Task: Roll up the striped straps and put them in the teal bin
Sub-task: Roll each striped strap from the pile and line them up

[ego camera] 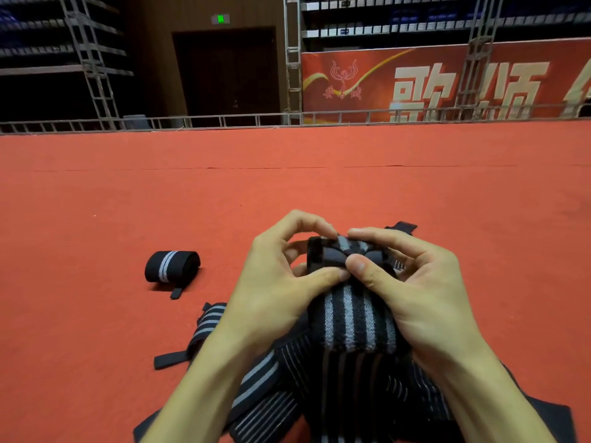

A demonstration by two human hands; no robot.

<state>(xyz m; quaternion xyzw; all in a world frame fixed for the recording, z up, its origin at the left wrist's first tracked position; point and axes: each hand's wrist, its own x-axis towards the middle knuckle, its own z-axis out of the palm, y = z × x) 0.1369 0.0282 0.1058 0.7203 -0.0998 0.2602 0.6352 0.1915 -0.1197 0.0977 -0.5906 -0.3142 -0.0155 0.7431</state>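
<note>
Head view: the left hand and right hand both pinch the folded end of a striped strap above the red floor; a rolled strap lies just left.

Floor: orange-red carpet, one seam running across it. Low metal truss rail along the far edge. Behind it: dark double door with a lit green exit sign above, and a red banner with big pale Chinese characters to its right. Upright truss towers left, centre, right. Dim tiered stands on both sides. Back of hall poorly lit.
</note>
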